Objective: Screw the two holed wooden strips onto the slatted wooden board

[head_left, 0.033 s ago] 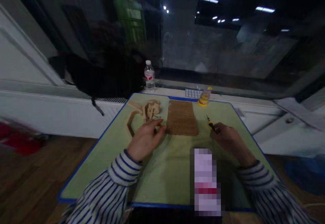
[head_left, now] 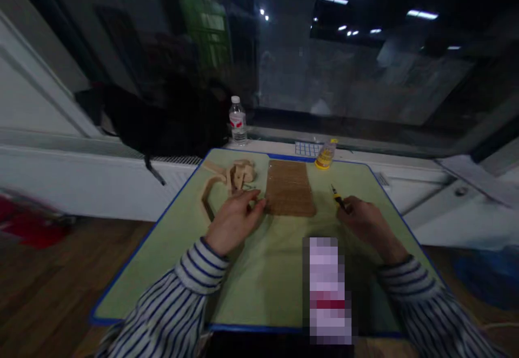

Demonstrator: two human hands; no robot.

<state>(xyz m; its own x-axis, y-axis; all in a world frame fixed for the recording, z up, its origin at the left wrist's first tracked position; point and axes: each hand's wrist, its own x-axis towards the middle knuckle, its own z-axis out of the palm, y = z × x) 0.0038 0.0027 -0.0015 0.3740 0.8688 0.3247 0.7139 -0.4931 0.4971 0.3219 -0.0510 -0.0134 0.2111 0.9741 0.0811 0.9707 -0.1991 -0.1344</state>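
Note:
My left hand (head_left: 235, 218) lies at the lower left corner of a flat brown wooden board (head_left: 288, 187). Its thumb and forefinger are apart, the thumb tip at the board's edge; the lower fingers are partly hidden. Just beyond that hand sit pale wooden pieces (head_left: 242, 171), one of them a bent strip (head_left: 205, 198). Thin screw-like bits (head_left: 250, 186) lie beside them, too small to make out well. To the right of the board, my right hand (head_left: 360, 218) is closed round a small black-and-yellow screwdriver (head_left: 337, 198), its metal tip pointing away from me.
The pale green table (head_left: 259, 287) has a blue rim. A small yellow-based bottle (head_left: 325, 155) stands at its back edge. On the sill are a water bottle (head_left: 238, 123), a blue-and-white grid card (head_left: 308, 148) and a black bag (head_left: 162, 120). A pixelated patch covers the near middle.

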